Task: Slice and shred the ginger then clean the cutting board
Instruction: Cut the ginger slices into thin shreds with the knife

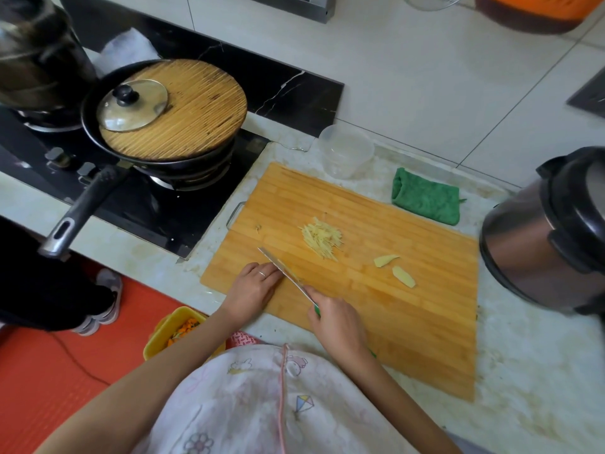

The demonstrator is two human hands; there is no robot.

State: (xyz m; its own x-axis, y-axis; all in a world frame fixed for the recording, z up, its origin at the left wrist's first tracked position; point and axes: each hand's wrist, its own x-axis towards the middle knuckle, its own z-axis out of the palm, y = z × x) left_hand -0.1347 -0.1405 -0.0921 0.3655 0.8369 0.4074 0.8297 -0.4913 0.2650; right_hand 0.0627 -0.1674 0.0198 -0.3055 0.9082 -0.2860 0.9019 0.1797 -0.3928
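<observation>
Our right hand [335, 321] has its fingers curled round the green handle of the knife [284, 273], with the blade angled away to the left, low over the wood. The left hand [253, 286] lies flat with straight fingers along the blade's side and holds nothing. Whether the fingertips touch the steel or only lie beside it, we cannot quite tell from this angle.

The ginger shreds [322, 237] sit in a loose heap at mid-board, apart from the blade. The ginger slices [404, 276], two of them, lie further right. We judge the shreds to be light, damp and clingy, so they are better scooped on the flat of the blade than pinched. The slices look thin, stiff and slick, and need tucked fingertips pressing on top.

The cutting board [409, 348] looks rigid and heavy. We would lift it by its long sides or by the metal handle [236, 213] at its left end. Its near-left corner sits close to the counter's front edge. Bare wood lies open toward us and to the right. The rice cooker [543, 231] crowds the right edge, the green cloth [425, 199] lies just past the far edge, and the stove [183, 221] bounds the left.
</observation>
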